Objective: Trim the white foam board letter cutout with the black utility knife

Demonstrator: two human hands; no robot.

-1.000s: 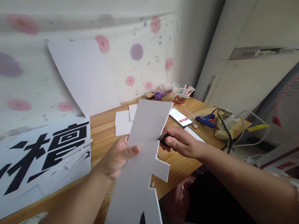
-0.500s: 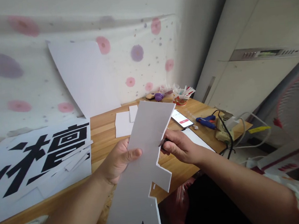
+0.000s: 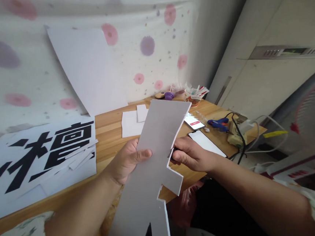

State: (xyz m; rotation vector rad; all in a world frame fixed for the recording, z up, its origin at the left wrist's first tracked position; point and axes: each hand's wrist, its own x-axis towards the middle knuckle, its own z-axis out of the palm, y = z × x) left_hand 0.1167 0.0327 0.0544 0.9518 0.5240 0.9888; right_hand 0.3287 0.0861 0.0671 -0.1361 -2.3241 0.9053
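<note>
**Both hands on the cut white board**

Your left hand (image 3: 129, 161) grips the white foam board (image 3: 153, 162) from its left edge, thumb pressed flat on the face and the other fingers hidden behind it. The board is held in the air above the near edge of the wooden table (image 3: 109, 137), tilted away from you, its right side cut into stepped notches. Your right hand (image 3: 192, 155) is closed around a small dark tool (image 3: 172, 154), whose tip meets the board's right edge at one of the notches; what kind of tool it is cannot be told.

On the table to the left lies a white sheet with large black characters (image 3: 39, 157), loose strips lying on it. Small white offcuts (image 3: 133, 122) rest behind the board. To the right are two phones (image 3: 200, 132), a blue glue gun (image 3: 217, 123) and a power strip with cables (image 3: 240, 132). A large white sheet (image 3: 87, 69) leans against the flowered wall
</note>
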